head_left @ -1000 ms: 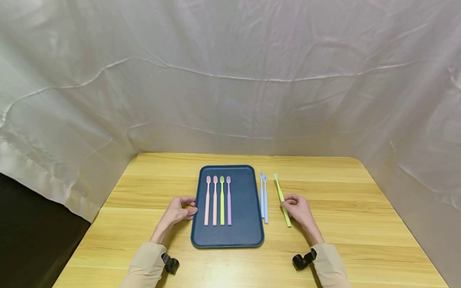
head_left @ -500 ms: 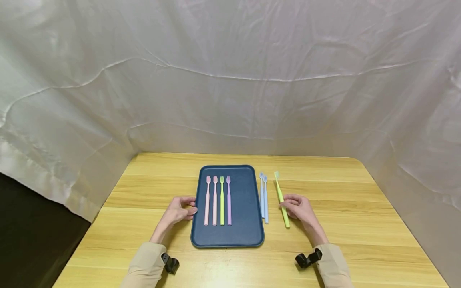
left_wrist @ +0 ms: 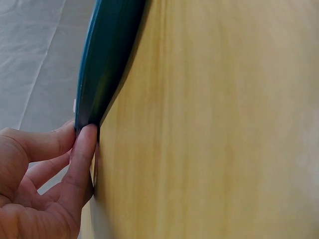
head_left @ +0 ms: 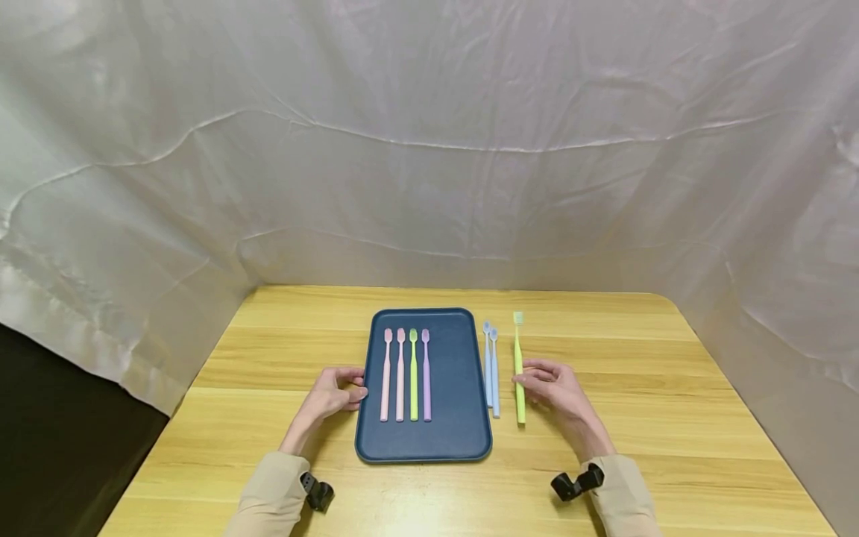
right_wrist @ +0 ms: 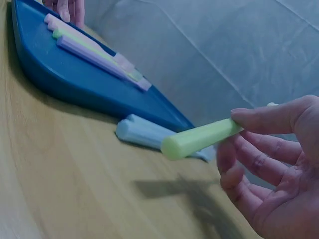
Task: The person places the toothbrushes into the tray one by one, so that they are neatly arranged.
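Note:
In the head view my right hand [head_left: 560, 388] pinches a yellow-green toothbrush [head_left: 520, 384] by its handle, bristle end pointing away. The right wrist view shows this green toothbrush [right_wrist: 199, 140] lifted off the table, a shadow beneath it. My left hand [head_left: 335, 391] pinches the left rim of the dark blue tray [head_left: 463, 440]; thumb and finger meet at the tray edge [left_wrist: 99, 64] in the left wrist view. On the tray lie two pink toothbrushes [head_left: 385, 380], a green toothbrush [head_left: 414, 380] and a purple toothbrush [head_left: 427, 380], side by side, heads away from me.
Two light blue toothbrushes [head_left: 496, 380] lie close together along the tray's right side, between it and my right hand. The wooden table [head_left: 671, 418] extends to both sides. A grey-white curtain [head_left: 429, 186] hangs behind and around it.
My right hand has shifted slightly left, turning the yellow-green toothbrush from a slant to nearly straight and raising it. The left hand and tray have not moved.

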{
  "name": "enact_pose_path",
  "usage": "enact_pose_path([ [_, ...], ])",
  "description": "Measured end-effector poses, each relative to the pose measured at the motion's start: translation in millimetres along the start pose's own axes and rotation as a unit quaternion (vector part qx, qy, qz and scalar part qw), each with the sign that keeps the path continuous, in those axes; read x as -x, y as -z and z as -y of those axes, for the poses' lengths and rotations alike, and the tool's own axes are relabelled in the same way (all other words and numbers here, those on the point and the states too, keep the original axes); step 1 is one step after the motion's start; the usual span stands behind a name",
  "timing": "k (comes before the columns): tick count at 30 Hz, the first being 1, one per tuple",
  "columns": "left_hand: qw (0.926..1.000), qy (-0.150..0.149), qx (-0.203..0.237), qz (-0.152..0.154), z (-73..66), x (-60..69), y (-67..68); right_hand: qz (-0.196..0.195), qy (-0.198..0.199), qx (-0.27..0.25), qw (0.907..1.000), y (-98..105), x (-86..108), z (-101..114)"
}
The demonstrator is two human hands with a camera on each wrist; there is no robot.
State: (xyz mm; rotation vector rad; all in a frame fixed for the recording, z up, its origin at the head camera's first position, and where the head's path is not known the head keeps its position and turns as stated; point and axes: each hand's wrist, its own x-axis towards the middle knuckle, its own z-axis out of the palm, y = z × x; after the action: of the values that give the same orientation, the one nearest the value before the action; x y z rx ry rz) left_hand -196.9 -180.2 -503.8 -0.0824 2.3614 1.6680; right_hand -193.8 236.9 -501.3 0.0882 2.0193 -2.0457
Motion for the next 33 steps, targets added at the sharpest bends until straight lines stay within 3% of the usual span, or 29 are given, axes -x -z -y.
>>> enact_pose_path([
  [15,0.9999,0.008,0.008,-0.008,-1.4,0.6,-0.8,0.035,0.057,0.043,0.9969,-23.1,-1.6,5.8],
  [33,1.0000,0.004,-0.001,-0.008,-0.8,0.0,-1.6,0.062,0.068,0.066,0.9936,-56.5,-9.3,10.4],
])
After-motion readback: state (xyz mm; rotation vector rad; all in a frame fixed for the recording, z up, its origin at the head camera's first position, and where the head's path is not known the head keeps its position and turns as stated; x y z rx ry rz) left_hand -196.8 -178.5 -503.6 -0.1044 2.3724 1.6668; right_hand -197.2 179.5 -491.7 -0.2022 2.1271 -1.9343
